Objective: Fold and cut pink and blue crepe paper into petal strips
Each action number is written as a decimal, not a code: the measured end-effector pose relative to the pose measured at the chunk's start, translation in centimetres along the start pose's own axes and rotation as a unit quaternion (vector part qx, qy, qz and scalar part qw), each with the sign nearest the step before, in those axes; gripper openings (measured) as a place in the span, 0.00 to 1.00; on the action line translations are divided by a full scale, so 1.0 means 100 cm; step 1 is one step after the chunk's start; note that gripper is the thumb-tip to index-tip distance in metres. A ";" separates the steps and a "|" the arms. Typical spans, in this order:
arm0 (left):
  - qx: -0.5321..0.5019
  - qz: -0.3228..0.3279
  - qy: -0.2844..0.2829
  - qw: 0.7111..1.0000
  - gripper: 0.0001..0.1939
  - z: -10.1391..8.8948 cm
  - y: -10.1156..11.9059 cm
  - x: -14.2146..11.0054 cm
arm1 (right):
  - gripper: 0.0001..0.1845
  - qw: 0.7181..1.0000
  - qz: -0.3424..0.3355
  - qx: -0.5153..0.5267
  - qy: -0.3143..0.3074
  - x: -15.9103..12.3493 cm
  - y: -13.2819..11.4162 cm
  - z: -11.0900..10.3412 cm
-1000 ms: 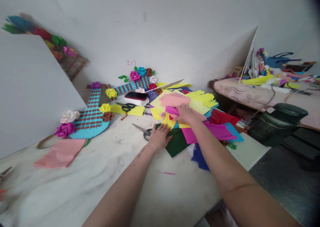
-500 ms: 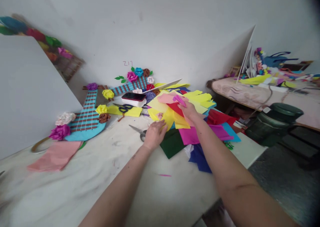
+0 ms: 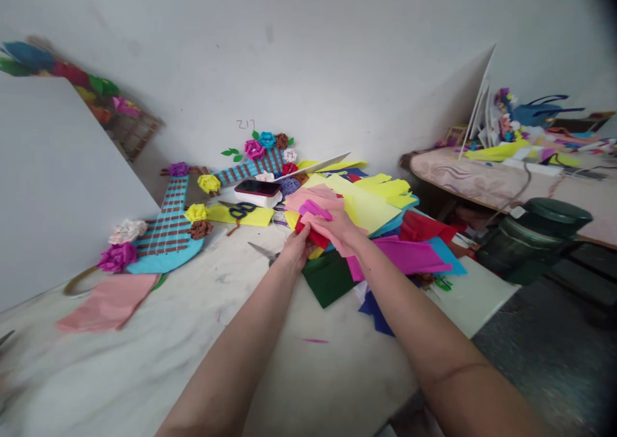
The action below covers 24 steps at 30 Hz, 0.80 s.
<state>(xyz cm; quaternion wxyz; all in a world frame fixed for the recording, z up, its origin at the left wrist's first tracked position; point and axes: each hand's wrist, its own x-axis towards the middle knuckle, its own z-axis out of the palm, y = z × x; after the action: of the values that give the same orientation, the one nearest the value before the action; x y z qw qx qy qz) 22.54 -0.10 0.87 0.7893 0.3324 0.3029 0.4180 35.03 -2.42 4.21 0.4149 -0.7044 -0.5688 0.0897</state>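
Note:
Over the heap of coloured paper my left hand (image 3: 297, 247) pinches the edge of a red paper piece (image 3: 314, 234). My right hand (image 3: 340, 226) grips a bunch of paper: a pink sheet (image 3: 318, 200) with a small magenta piece (image 3: 313, 209) on top. Both hands meet at this bunch. Under them lie yellow paper and a dark green sheet (image 3: 328, 277). Beside my left wrist rest grey-handled scissors (image 3: 263, 252), partly covered by the hand. To the right spreads a magenta sheet (image 3: 407, 256), under my right forearm.
At the left stand blue paper guitars (image 3: 168, 225) with paper flowers. A phone (image 3: 258, 187) lies on a white box, near dark scissors (image 3: 241, 210) on yellow paper. A pink sheet (image 3: 108, 302) lies at left. A dark green bin (image 3: 537, 238) stands right, by another table (image 3: 463, 173).
My right hand has drawn the magenta piece, with pink and red paper, left and toward me. My left hand has gone from lying on the papers to pinching the red piece.

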 end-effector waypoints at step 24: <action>0.018 -0.002 0.047 0.999 0.15 -0.012 -0.001 -0.003 | 0.26 0.931 -0.079 -0.337 -0.111 0.020 0.016 0.001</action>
<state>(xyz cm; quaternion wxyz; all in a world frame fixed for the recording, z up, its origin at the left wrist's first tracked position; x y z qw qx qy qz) 21.53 -0.06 0.12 0.7689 0.3259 0.3474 0.4264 36.79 -0.60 3.75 0.0927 -0.7409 -0.6622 -0.0629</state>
